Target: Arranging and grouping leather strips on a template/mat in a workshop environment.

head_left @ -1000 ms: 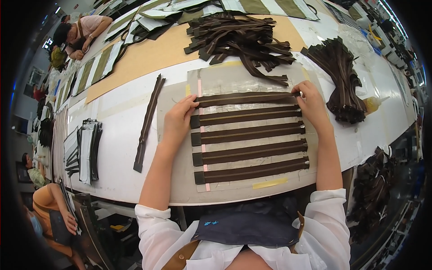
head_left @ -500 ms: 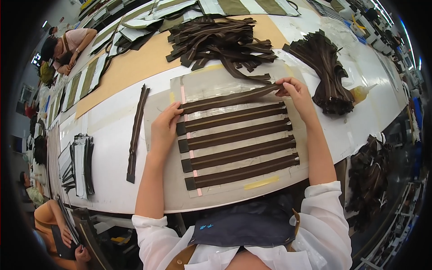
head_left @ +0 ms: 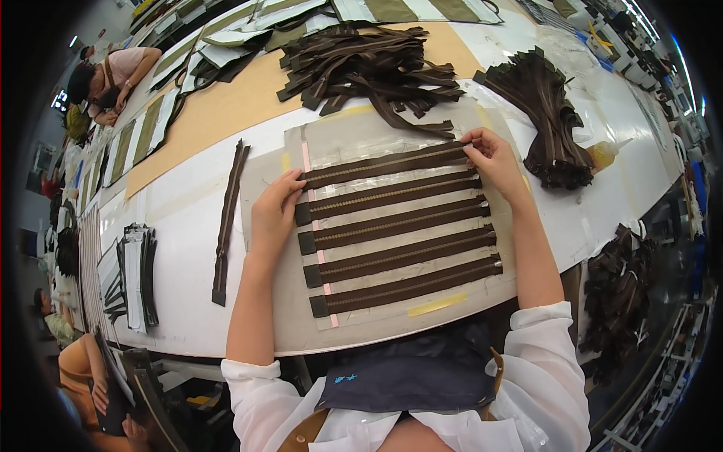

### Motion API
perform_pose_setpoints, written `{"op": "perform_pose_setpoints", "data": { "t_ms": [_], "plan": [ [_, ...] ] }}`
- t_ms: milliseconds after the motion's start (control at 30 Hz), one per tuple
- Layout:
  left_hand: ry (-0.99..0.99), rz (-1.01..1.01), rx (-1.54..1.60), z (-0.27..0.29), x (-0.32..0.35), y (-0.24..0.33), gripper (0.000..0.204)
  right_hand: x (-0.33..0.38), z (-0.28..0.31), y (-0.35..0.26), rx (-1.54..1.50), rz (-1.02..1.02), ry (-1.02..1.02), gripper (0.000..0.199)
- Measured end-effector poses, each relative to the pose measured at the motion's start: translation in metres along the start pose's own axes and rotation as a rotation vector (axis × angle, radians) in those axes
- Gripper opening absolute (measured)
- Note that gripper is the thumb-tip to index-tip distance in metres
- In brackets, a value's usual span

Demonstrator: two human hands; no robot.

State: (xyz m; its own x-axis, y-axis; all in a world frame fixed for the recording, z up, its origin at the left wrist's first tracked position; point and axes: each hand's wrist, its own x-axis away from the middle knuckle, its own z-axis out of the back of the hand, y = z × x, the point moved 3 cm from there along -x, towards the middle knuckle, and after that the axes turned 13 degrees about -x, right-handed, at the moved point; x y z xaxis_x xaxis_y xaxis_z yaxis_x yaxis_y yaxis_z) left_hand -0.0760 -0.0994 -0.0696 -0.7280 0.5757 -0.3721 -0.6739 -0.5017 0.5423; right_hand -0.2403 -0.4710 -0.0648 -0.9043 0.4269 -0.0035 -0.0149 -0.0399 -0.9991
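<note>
A dark brown zipper point(head_left: 385, 164) with brass-coloured teeth is stretched across the top of a grey board point(head_left: 282, 325). My left hand point(head_left: 277, 202) pinches or presses its left end beside a pink strip point(head_left: 306, 157), the tip partly hidden by the fingers. At its other end, my right hand point(head_left: 491, 158) holds the zipper between thumb and fingers. Below it, several matching zippers point(head_left: 395, 194) lie in spaced, near-parallel rows, their black end tabs point(head_left: 306, 242) at the left. Yellow tape point(head_left: 437, 305) is stuck near the board's lower edge.
Loose zippers form a pile point(head_left: 361, 69) beyond the board, with a zipper bundle point(head_left: 553, 120) and a yellowish bottle point(head_left: 604, 155) at right. One zipper point(head_left: 230, 226) lies left of the board. Farther left are stacked fabric pieces point(head_left: 141, 275) and a co-worker point(head_left: 113, 75) leaning over the table.
The top zipper's right part has come down, from raised and slanting to straight and nearly flat on the board. My right hand moved slightly with it; my left hand stays put.
</note>
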Motion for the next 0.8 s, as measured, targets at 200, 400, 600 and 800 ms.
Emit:
{"op": "perform_pose_setpoints", "data": {
  "t_ms": [200, 400, 600, 800],
  "plan": [
    [0.053, -0.053, -0.087, 0.000, -0.001, -0.001, 0.017, -0.001, -0.003, 0.004, 0.238, 0.123, 0.126, 0.010],
    [0.058, -0.059, -0.127, 0.001, 0.000, 0.000, 0.020, 0.002, -0.010, -0.009, 0.412, 0.199, 0.107, 0.011],
    [0.051, -0.107, -0.213, 0.000, -0.001, 0.006, 0.024, 0.008, -0.013, -0.017, 0.532, 0.243, 0.097, 0.009],
    [0.038, -0.096, -0.210, -0.001, -0.001, 0.003, 0.024, 0.008, -0.014, -0.014, 0.536, 0.268, 0.085, 0.008]
  ]
}}
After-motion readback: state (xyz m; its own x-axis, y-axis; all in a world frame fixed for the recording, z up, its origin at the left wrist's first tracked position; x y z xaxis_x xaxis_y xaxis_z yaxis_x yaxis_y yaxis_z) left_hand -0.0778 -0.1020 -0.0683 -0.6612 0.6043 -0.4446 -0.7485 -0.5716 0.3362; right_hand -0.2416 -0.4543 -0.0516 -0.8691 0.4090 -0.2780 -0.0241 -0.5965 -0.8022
